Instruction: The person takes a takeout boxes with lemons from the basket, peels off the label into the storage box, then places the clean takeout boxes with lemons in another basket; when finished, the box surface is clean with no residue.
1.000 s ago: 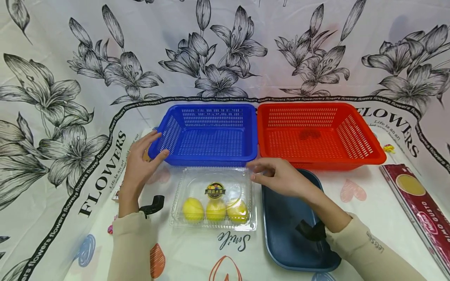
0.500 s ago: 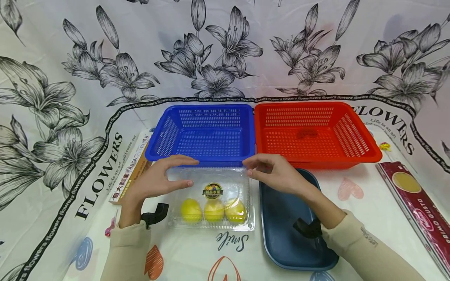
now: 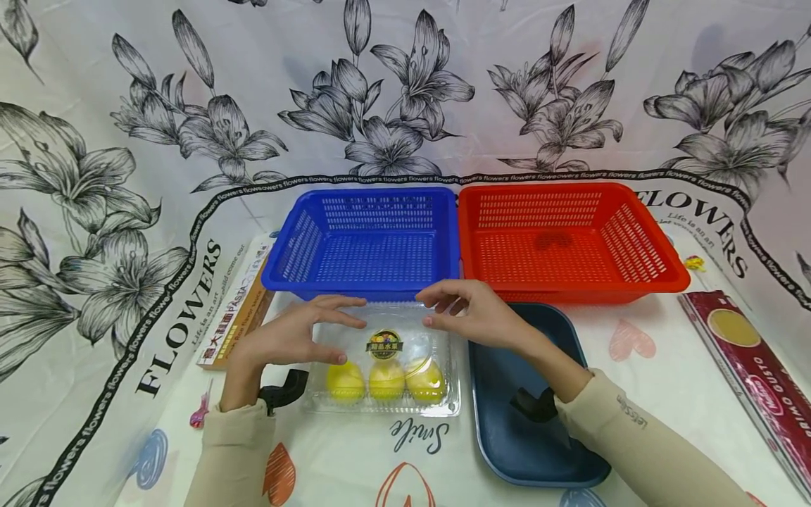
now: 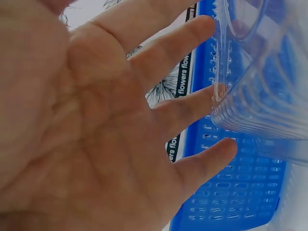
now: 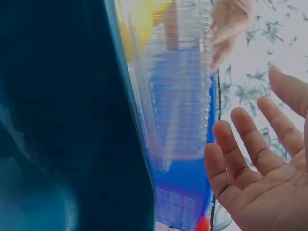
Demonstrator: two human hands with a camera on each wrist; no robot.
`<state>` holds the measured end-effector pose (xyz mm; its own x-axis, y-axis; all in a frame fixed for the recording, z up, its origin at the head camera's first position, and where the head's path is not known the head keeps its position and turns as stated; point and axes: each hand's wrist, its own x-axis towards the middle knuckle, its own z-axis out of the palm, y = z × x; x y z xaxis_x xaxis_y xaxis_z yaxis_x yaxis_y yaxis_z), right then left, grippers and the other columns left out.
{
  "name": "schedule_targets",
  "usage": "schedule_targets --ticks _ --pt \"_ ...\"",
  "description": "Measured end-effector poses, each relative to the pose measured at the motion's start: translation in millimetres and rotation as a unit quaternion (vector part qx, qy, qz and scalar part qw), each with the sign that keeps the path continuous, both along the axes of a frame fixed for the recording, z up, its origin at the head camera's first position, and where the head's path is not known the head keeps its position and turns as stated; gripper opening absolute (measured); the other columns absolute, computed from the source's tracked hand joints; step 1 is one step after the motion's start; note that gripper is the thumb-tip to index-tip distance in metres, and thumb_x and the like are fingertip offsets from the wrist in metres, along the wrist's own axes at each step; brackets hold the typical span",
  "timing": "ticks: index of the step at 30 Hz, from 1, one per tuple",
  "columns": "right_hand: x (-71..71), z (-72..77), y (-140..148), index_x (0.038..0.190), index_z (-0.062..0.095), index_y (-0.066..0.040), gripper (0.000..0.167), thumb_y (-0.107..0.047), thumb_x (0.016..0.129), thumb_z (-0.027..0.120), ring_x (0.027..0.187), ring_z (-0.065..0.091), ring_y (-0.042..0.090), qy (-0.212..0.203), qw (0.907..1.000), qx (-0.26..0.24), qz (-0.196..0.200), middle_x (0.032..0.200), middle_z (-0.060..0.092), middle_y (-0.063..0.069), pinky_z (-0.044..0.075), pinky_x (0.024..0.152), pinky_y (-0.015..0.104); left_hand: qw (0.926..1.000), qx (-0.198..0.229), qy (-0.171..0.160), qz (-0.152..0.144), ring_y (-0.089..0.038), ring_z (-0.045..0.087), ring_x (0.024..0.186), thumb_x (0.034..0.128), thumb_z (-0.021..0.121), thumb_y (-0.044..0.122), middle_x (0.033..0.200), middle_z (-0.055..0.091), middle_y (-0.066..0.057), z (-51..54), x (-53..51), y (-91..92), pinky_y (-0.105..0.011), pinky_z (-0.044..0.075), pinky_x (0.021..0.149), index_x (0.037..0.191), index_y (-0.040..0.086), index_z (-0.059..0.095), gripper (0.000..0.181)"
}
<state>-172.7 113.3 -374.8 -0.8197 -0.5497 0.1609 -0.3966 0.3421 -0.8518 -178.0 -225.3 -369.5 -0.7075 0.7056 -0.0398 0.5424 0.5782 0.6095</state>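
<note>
A clear plastic clamshell box [image 3: 405, 331] with a round label lies closed on the cloth, and several yellow, lemon-like pieces [image 3: 387, 380] sit in a row along its near side. My left hand [image 3: 285, 336] is spread over the box's left part. Its fingertips are close to the box edge in the left wrist view; contact is hard to tell. Over the far right corner hovers my right hand [image 3: 475, 313], fingers relaxed and lightly bent. The right wrist view shows that palm [image 5: 274, 187] with nothing in it, apart from the box.
Behind the box stand a blue basket [image 3: 380, 287] and a red basket [image 3: 570, 287], side by side. A dark blue tray [image 3: 526, 443] lies to the right. A pasta box [image 3: 237, 310] is at left, a dark red package [image 3: 754, 373] at right. Small wrapped candies [image 3: 199, 415] lie near the edges.
My left hand has moved from the blue basket's left side down and right, over the clamshell box. My right hand has shifted slightly left over the box's far corner.
</note>
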Motion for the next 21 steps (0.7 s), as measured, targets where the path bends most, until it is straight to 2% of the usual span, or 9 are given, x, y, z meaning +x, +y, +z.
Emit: schedule_targets --ticks 6,10,14,18,21 --pt "-4.5 -4.1 -14 0.125 0.072 -0.01 0.038 -0.025 0.09 0.079 0.102 0.064 0.02 0.012 0.9993 0.025 0.024 0.121 0.074 0.007 0.054 0.089 0.038 0.9999 -0.007 -0.004 0.006 -0.036 0.03 0.153 0.0794 0.087 0.018 0.161 0.044 -0.004 -2.2 -1.6 -0.5 -0.065 0.036 0.114 0.131 0.021 0.071 0.054" --pt "-9.0 -6.8 -26 0.123 0.073 -0.013 0.039 -0.028 0.088 0.08 0.111 0.06 0.024 0.035 0.9966 0.055 0.05 0.121 0.073 0.004 0.051 0.095 0.046 0.9999 -0.007 -0.011 0.01 -0.038 0.028 0.153 0.0789 0.087 0.016 0.162 0.042 -0.005 -2.4 -2.5 -0.8 -0.066 0.036 0.114 0.131 0.021 0.07 0.055" --pt "-11.8 -9.8 -38 0.122 0.075 -0.015 0.039 -0.031 0.086 0.081 0.115 0.053 0.022 0.08 0.9885 0.103 0.077 0.12 0.07 0.002 0.044 0.099 0.046 0.9999 -0.008 -0.011 0.01 -0.038 0.027 0.154 0.0786 0.087 0.016 0.162 0.042 -0.006 -2.7 -2.8 -1.5 -0.066 0.037 0.113 0.131 0.022 0.07 0.055" --pt "-10.1 -11.1 -48 0.121 0.076 -0.018 0.039 -0.035 0.086 0.082 0.109 0.048 0.021 0.122 0.9777 0.157 0.067 0.119 0.067 0.002 0.039 0.092 0.039 0.9998 -0.009 -0.014 0.01 -0.037 0.027 0.154 0.0791 0.087 0.018 0.162 0.042 -0.006 -3.0 -2.6 -1.8 -0.066 0.038 0.113 0.131 0.024 0.07 0.055" --pt "-7.6 -11.7 -54 0.124 0.075 -0.022 0.042 -0.038 0.085 0.082 0.109 0.046 0.02 0.126 0.9721 0.19 0.056 0.12 0.065 0.003 0.035 0.091 0.037 0.9997 -0.009 -0.02 0.01 -0.036 0.027 0.155 0.0799 0.087 0.019 0.163 0.041 -0.005 -3.6 -2.7 -1.6 -0.065 0.038 0.113 0.132 0.025 0.069 0.055"
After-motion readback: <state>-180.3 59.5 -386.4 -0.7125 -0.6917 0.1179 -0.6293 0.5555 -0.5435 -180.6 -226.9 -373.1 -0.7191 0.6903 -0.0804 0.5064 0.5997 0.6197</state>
